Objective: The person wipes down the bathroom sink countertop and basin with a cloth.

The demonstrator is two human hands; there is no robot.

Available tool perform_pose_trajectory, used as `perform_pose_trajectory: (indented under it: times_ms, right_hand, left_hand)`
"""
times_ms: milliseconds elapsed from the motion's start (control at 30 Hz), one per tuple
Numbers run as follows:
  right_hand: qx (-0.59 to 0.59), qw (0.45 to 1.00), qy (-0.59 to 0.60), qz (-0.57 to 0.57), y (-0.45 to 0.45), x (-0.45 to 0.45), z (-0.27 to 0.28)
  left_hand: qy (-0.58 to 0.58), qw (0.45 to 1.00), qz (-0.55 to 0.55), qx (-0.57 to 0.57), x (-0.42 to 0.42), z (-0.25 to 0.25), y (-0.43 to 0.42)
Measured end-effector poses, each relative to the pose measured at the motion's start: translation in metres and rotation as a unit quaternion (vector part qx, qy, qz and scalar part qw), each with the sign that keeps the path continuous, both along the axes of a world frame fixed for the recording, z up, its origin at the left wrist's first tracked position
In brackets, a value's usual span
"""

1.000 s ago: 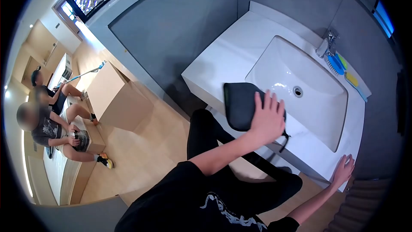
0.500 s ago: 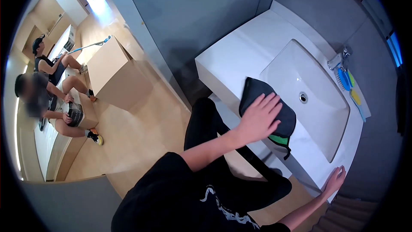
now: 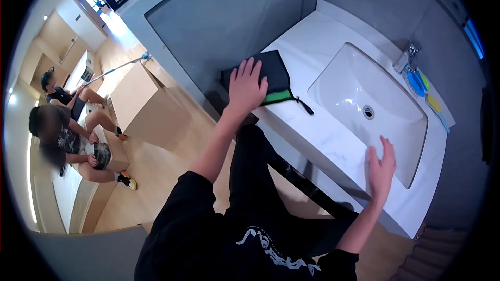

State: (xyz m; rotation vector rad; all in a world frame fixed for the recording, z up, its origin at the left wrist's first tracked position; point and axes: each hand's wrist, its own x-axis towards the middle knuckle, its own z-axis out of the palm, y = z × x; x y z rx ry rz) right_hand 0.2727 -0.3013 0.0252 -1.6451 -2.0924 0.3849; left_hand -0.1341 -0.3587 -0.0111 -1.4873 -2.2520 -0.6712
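Note:
A folded dark grey cloth [image 3: 277, 70] with a green underside and a black hanging loop lies across the left front corner of the white countertop [image 3: 312, 135], partly past its edge. My left hand [image 3: 247, 86] rests flat on top of it, fingers stretched out. Over the front rim of the sink basin [image 3: 359, 119] is my right hand [image 3: 382, 169], fingers apart and holding nothing.
Behind the basin stands a chrome faucet [image 3: 408, 58]. Beside it lie a blue brush [image 3: 415, 82] and a yellow-headed brush [image 3: 433, 103]. At left, two people sit on a bench near a large beige box [image 3: 138, 93]; one holds a long blue pole.
My left hand and the cloth have moved left along the counter to its corner. My right hand has lifted from the counter's right front edge and come in over the basin's front.

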Motion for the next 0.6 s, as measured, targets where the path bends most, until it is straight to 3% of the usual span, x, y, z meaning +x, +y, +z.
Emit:
perform_pose_trajectory:
  times_ms: [100,167,300,367,500,600]
  right_hand:
    - [-0.027,0.996,-0.088,-0.004,-0.004,-0.010,0.005]
    - [-0.030,0.997,-0.068,-0.008,-0.006,-0.011,0.007]
    - [-0.013,0.999,-0.041,-0.014,-0.009,-0.011,0.005]
    - [-0.016,0.999,-0.032,-0.015,-0.007,-0.011,0.004]
    - [-0.019,1.000,-0.023,-0.009,-0.005,-0.010,0.005]
    - [-0.020,0.999,-0.019,-0.019,-0.007,-0.012,0.009]
  left_hand:
    - [-0.060,0.995,0.032,-0.068,-0.014,0.016,0.023]
    - [-0.113,0.987,0.049,-0.107,-0.015,0.016,0.037]
    - [0.001,0.993,0.095,-0.064,0.006,-0.010,0.053]
    - [0.082,0.994,0.059,-0.052,0.041,-0.008,0.042]
    - [0.013,0.990,-0.135,-0.049,0.106,0.018,-0.007]
    - [-0.012,0.976,-0.202,-0.075,0.119,0.028,-0.038]
